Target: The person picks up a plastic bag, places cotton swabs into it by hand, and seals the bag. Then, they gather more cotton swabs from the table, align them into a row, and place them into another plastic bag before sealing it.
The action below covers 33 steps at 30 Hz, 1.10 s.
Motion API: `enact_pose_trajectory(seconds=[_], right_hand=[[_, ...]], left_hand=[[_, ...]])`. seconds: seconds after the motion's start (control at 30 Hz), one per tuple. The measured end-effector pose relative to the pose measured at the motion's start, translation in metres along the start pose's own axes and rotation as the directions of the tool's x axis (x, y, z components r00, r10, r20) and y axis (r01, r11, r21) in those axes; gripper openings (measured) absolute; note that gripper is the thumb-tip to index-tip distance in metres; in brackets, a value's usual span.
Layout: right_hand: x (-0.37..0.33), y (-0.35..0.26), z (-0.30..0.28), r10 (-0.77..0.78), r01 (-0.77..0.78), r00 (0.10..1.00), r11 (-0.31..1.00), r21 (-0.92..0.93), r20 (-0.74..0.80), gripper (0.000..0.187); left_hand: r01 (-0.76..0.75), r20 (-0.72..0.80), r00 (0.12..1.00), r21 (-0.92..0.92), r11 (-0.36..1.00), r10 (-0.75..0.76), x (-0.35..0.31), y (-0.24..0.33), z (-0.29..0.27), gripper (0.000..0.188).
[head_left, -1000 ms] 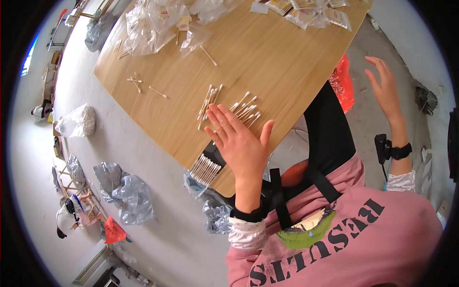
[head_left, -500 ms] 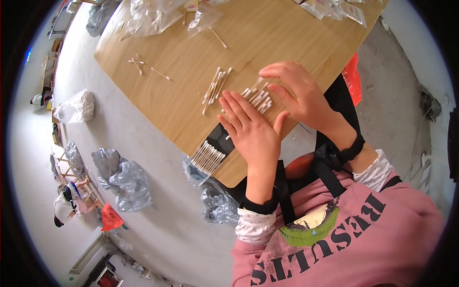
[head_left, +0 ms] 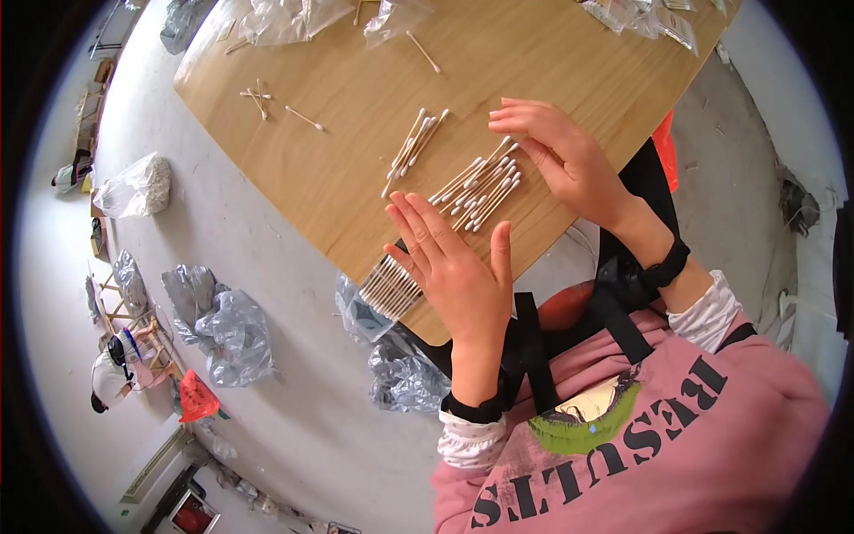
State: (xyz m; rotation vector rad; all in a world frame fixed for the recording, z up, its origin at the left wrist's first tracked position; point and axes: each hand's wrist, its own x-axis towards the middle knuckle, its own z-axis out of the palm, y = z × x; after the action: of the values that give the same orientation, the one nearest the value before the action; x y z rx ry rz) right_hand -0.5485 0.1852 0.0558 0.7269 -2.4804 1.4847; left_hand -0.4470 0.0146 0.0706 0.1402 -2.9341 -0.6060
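Note:
Between my two hands a loose pile of white-tipped cotton swabs (head_left: 480, 189) lies slantwise on the wooden table (head_left: 356, 205). My left hand (head_left: 454, 271) is open, fingers stretched out and thumb apart, just beside the pile's near left end. It partly covers a dark object next to a neat row of cotton swabs (head_left: 390, 289) at the table edge. My right hand (head_left: 560, 165) hovers at the pile's far right end, fingers lightly bent, thumb apart, holding nothing. A smaller bundle of cotton swabs (head_left: 415, 147) rests beyond my left hand.
Single swabs (head_left: 305, 117) and a few crossed ones (head_left: 258, 98) lie farther left. Clear plastic bags (head_left: 289, 20) and small packets (head_left: 645, 22) sit along the far side. Grey plastic bags (head_left: 236, 334) stand on the floor, where another person (head_left: 116, 374) is at left.
My hands have drawn apart, the left one away from the swab pile and the right one outward. More of the pile between them now shows.

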Motion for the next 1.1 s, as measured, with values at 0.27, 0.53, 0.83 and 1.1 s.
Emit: enact_pose_trajectory(seconds=[0.27, 0.53, 0.83, 1.1], right_hand=[[0.004, 0.0, -0.005, -0.126, 0.152, 0.982, 0.968, -0.198, 0.141, 0.016], [0.012, 0.028, -0.045, -0.186, 0.236, 0.968, 0.902, -0.361, 0.167, 0.006], [0.041, 0.015, 0.0, -0.26, 0.314, 0.942, 0.907, -0.28, 0.215, 0.013], [0.033, 0.0, 0.001, -0.163, 0.201, 0.968, 0.959, -0.202, 0.19, 0.017]], left_hand=[[-0.075, 0.114, 0.991, 0.056, 0.996, 0.068, 0.003, 0.022, 0.016, 0.112], [-0.073, 0.107, 0.992, 0.131, 0.989, 0.059, 0.002, 0.022, 0.024, 0.115], [-0.08, 0.112, 0.992, 0.133, 0.988, 0.065, 0.0, 0.025, 0.026, 0.114], [-0.069, 0.111, 0.992, 0.139, 0.988, 0.054, 0.005, 0.027, 0.025, 0.115]])
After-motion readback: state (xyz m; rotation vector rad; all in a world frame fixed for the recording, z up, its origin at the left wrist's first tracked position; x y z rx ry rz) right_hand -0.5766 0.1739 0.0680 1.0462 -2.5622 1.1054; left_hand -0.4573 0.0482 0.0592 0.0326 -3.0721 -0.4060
